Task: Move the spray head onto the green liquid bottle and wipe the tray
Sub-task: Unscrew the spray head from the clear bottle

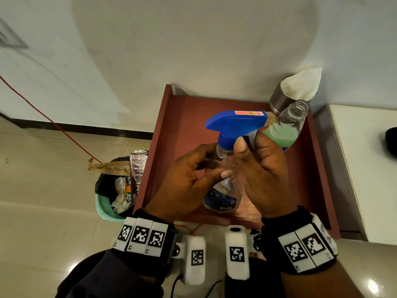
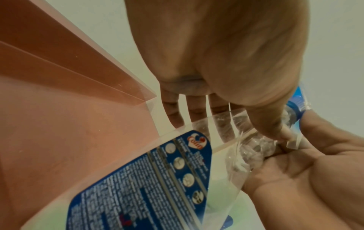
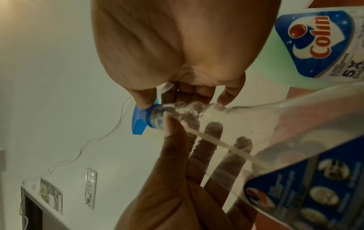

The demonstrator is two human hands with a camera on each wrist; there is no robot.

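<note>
Blue plastic forms the spray head (image 1: 235, 123), which sits screwed on a clear, nearly empty bottle (image 1: 223, 190) held over the near middle of the reddish-brown tray (image 1: 189, 117). The left hand (image 1: 187, 179) wraps that bottle's upper body, its fingers (image 1: 206, 150) curled round the far side and the thumb pressed across the front, while the right hand (image 1: 262, 168) pinches the blue collar under the head between thumb and fingers (image 3: 228, 93). Just right of the head stands the green liquid bottle (image 1: 285, 127), uncapped and tilted in the wide lens, its base hidden behind the right hand. Its label reads "Colin" and "5X" in the right wrist view; the small print on the clear bottle's blue back label is too blurred to read. Inside the clear bottle a pale dip tube (image 3: 220, 143) runs down from the neck. At the tray's far right corner a steel can (image 1: 281, 100) holds a white cloth (image 1: 303, 84). The tray rests against a pale wall (image 1: 193, 39), with a white counter (image 1: 365, 168) to its right carrying a dark object cut off by the frame edge. On the tiled floor (image 1: 43, 168) to the left, a green bin (image 1: 107, 209) with a black liner is stuffed with wrappers, one showing partial letters I cannot make out. An orange cable (image 1: 43, 112) crosses the wall and floor toward the bin.
</note>
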